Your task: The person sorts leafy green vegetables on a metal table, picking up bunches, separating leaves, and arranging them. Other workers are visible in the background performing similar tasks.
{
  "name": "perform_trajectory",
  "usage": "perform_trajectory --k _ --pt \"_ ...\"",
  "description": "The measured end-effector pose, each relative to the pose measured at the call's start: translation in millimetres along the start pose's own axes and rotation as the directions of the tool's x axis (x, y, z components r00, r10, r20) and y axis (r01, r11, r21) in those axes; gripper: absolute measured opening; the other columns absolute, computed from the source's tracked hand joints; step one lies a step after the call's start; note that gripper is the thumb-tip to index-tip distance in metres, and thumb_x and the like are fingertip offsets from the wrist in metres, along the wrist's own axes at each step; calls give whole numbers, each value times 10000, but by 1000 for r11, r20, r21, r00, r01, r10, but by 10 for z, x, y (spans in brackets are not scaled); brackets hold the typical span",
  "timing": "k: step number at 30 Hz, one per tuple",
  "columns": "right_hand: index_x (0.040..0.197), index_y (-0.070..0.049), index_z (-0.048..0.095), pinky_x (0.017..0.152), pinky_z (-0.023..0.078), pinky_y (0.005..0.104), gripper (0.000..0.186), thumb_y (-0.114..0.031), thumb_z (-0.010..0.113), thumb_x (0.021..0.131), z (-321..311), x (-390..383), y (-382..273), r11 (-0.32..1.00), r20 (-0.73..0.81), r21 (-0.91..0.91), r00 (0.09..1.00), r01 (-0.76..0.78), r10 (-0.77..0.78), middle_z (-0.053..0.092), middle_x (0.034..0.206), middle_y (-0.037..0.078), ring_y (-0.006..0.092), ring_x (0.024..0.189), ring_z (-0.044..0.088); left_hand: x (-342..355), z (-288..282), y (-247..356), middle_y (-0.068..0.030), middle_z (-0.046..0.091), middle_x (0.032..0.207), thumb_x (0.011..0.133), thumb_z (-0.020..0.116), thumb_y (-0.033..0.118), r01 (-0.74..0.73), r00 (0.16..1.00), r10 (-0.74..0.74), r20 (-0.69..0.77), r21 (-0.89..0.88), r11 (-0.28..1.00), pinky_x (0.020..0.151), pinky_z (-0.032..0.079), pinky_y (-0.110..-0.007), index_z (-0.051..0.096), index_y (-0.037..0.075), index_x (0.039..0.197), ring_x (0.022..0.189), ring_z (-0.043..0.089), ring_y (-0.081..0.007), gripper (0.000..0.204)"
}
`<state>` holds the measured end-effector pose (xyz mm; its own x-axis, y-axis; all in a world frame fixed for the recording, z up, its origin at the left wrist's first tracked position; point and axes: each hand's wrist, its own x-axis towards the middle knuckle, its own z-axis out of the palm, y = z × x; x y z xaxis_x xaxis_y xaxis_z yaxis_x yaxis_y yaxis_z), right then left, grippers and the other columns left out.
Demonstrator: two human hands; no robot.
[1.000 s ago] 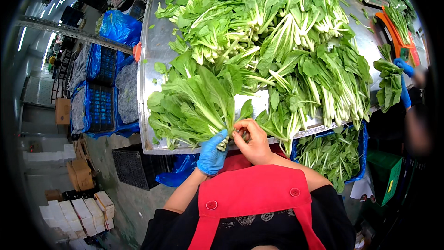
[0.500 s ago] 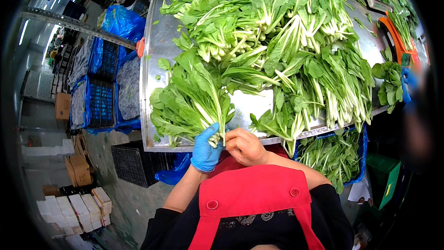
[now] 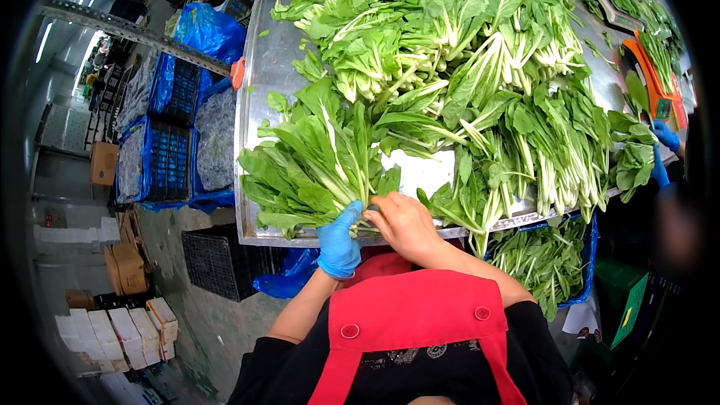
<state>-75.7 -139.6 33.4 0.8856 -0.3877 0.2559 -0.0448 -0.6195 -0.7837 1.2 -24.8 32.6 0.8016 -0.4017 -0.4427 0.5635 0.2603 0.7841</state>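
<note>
My left hand [image 3: 340, 244], in a blue glove, is closed around the stem end of a bunch of leafy greens [image 3: 319, 165]. The leaves fan out over the near left corner of the metal table [image 3: 259, 97]. My bare right hand [image 3: 407, 226] is beside the left one, its fingers curled against the stems. A small dark bit shows at its fingertips, too small to name. Beyond both hands lies a big heap of the same greens [image 3: 450, 37], with more bunches [image 3: 555, 142] along the near edge to the right.
A blue-lined crate of greens [image 3: 544, 262] stands below the table's front edge. At the right, a co-worker's blue-gloved hands [image 3: 661, 150] hold a bunch near an orange scale [image 3: 652, 67]. Blue-lined crates [image 3: 171, 154] and a black crate [image 3: 221, 262] are at the left.
My right hand has moved slightly up and in toward the stems, and the bunch's leaves have shifted and spread. The co-worker's gloved hands show more plainly at the right.
</note>
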Motion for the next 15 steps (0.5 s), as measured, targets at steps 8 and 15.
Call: perform_trajectory --k 8,15 --pt "788 -61 553 638 353 330 132 -165 619 741 14 -17 30 959 15 -162 972 233 -233 497 680 63 224 696 510 83 -71 -48 -83 604 878 781 560 7 47 995 -49 -88 -20 999 719 472 -280 576 -6 949 793 584 -165 169" --pt "845 -36 570 691 375 327 201 -169 650 718 -72 8 54 973 -119 -129 971 191 -206 550 744 52 234 729 536 195 -80 155 -74 598 907 772 597 20 -30 993 36 -108 55 998 728 471 -275 566 -18 993 800 581 -168 226"
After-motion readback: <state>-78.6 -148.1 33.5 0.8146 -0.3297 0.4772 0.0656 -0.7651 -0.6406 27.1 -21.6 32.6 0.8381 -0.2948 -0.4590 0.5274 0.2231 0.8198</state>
